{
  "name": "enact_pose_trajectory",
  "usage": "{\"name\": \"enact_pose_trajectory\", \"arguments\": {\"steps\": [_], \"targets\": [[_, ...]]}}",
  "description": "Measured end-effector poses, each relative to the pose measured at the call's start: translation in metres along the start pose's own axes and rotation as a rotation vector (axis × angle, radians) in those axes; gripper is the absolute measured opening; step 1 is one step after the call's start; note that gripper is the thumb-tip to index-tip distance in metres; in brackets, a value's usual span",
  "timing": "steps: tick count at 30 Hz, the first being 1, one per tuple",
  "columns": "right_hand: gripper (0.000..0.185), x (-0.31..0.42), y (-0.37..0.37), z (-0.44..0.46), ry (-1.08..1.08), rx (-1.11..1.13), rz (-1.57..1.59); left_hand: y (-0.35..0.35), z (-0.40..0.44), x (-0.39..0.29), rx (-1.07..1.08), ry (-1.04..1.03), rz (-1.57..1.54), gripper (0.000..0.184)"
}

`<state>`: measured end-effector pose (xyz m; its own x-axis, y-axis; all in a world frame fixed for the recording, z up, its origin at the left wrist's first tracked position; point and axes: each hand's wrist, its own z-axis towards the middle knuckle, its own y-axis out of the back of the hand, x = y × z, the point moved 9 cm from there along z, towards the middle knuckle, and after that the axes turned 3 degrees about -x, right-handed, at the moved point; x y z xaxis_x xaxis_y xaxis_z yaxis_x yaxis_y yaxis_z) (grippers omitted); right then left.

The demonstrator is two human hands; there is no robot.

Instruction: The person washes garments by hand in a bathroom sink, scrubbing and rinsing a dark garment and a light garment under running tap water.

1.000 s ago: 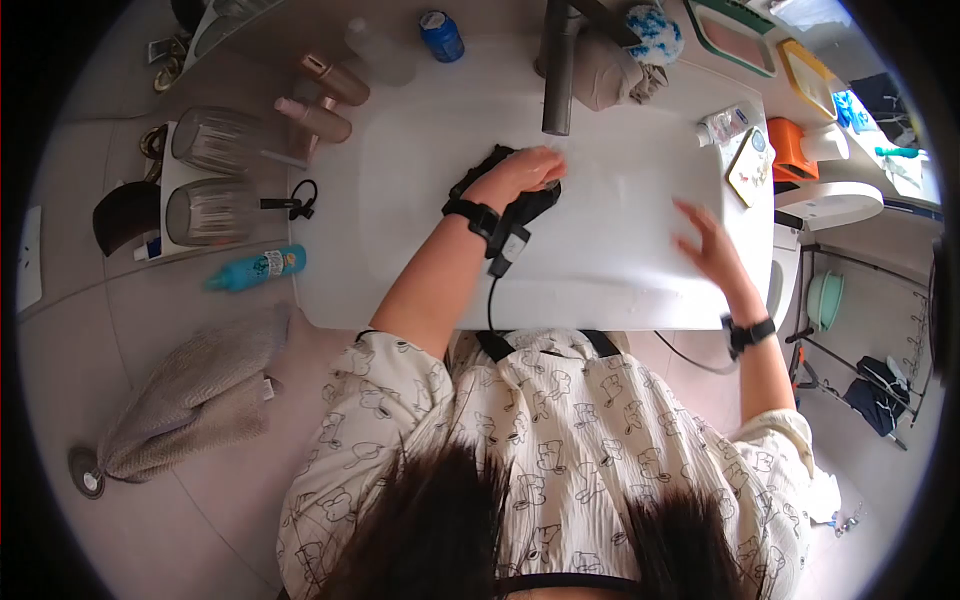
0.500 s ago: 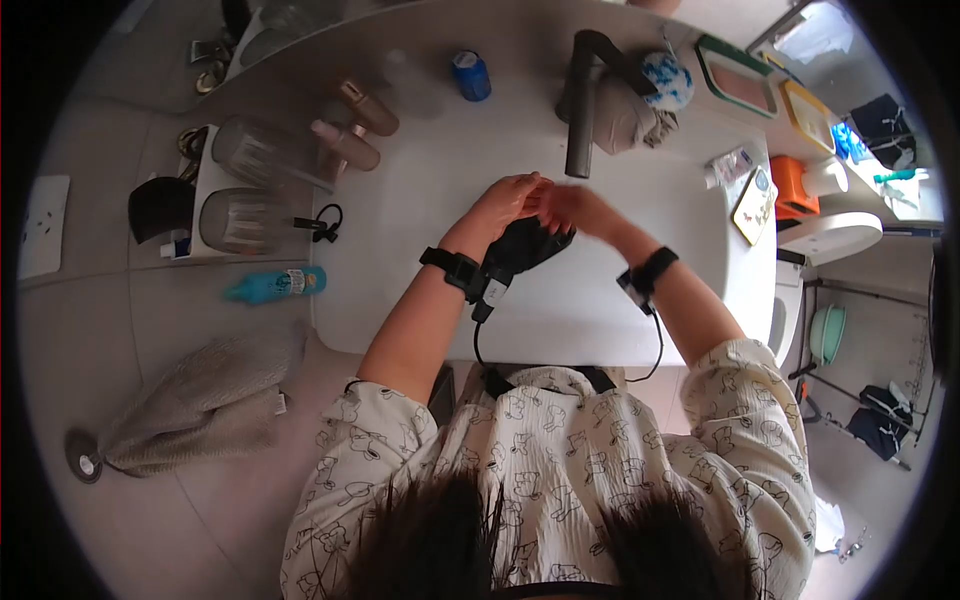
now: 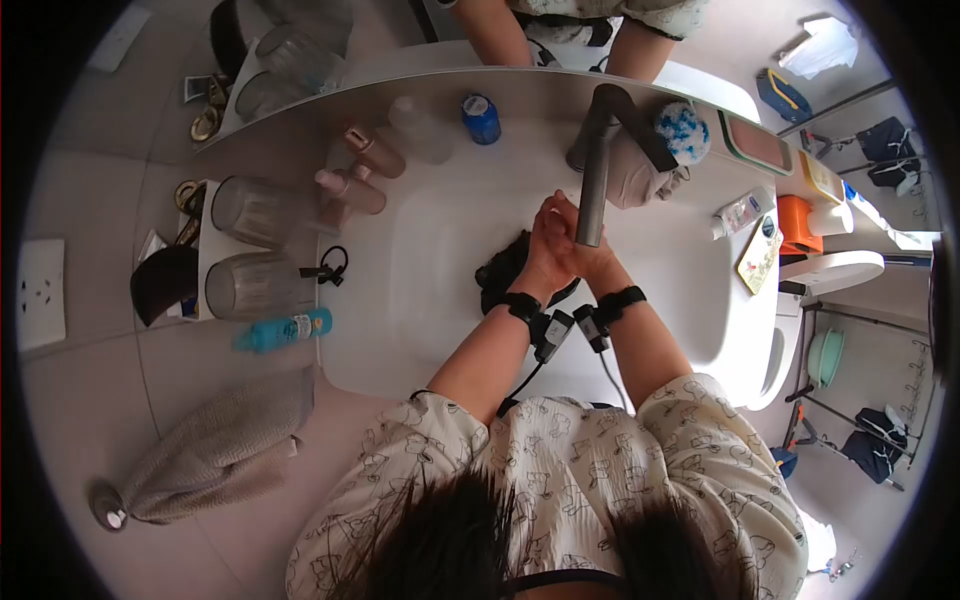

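Note:
Under the dark faucet (image 3: pixel 593 185), my left hand (image 3: pixel 548 245) and my right hand (image 3: pixel 583 250) are pressed against each other over the white sink (image 3: pixel 430 240). The fingers of my left hand show beside the spout, slightly curved and close together. My right hand is partly behind the spout, so its fingers are hard to make out. A black cloth (image 3: pixel 502 272) lies in the basin below my hands, partly covered by them. Both wrists wear black straps with cabled devices.
A blue can-like container (image 3: pixel 481 119) and pinkish bottles (image 3: pixel 373 151) stand along the sink's back left. Two clear jars (image 3: pixel 252 285) and a turquoise bottle (image 3: pixel 290 329) are at the left. A clear bottle (image 3: pixel 743 213) lies at the right rim, near an orange holder (image 3: pixel 797 224).
My right hand came in from the right to meet my left, and both now touch under the spout. My left hand moved off the black cloth. The view tilted up, showing more mirror.

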<state>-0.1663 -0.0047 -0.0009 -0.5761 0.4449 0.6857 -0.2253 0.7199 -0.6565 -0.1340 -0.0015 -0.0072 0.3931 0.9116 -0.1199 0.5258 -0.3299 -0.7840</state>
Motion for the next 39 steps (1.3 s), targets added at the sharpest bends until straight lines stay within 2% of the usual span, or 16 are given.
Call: {"name": "enact_pose_trajectory", "arguments": {"steps": [3,5,6,8,11,15,17,19,25,27,28,31,33,35,37,39], "targets": [[0.016,0.039,0.021,-0.008,0.281,-0.315,-0.600,0.005,0.025,0.020,0.125,0.081,0.079,0.036],[0.023,0.052,0.034,-0.013,0.333,-0.378,-0.780,0.043,0.035,0.023,-0.040,0.076,0.275,0.035],[0.018,0.053,0.043,-0.011,0.335,-0.307,-0.833,0.075,0.062,0.007,-0.047,-0.088,0.866,0.033],[0.016,0.054,0.033,-0.018,0.178,-0.226,-0.688,0.030,0.014,-0.036,-0.091,-0.768,2.007,0.036],[0.017,0.030,0.036,-0.018,-0.059,-0.156,-0.373,0.034,-0.019,-0.064,-0.271,-0.812,2.373,0.036],[0.031,0.019,0.015,-0.014,-0.134,-0.071,-0.208,0.068,-0.019,-0.087,-0.116,-0.552,2.447,0.036],[0.028,0.010,0.011,-0.015,-0.179,0.000,-0.298,0.089,-0.026,-0.081,0.186,-0.092,2.353,0.046],[0.025,0.011,0.014,-0.016,-0.135,0.020,-0.335,0.077,-0.055,-0.098,0.279,-0.179,2.336,0.041],[0.018,0.005,0.018,-0.019,-0.217,-0.041,-0.539,-0.001,-0.157,-0.128,0.179,0.045,2.418,0.026],[0.029,-0.002,0.016,-0.015,-0.253,-0.037,-0.625,-0.016,-0.163,-0.140,0.000,-0.147,2.282,0.026],[0.029,-0.002,0.006,-0.018,-0.253,-0.023,-0.640,-0.009,-0.152,-0.144,0.097,-0.451,2.077,0.029],[0.041,-0.004,-0.009,-0.034,-0.320,-0.059,-0.695,-0.019,-0.133,-0.121,0.021,-0.599,1.845,0.027],[0.048,-0.019,-0.014,-0.044,-0.457,-0.049,-0.348,-0.031,-0.114,-0.091,0.151,-0.662,1.555,0.026],[0.044,-0.017,-0.004,-0.043,-0.421,-0.063,-0.262,-0.025,-0.089,-0.077,0.086,-0.945,1.531,0.025],[0.034,-0.015,0.059,-0.025,-0.197,-0.304,-0.537,-0.023,-0.088,-0.072,-0.107,-1.186,1.609,0.024],[0.029,-0.010,0.080,-0.016,-0.073,-0.363,-0.413,0.002,-0.073,-0.063,-0.195,-1.275,1.678,0.026]]}}
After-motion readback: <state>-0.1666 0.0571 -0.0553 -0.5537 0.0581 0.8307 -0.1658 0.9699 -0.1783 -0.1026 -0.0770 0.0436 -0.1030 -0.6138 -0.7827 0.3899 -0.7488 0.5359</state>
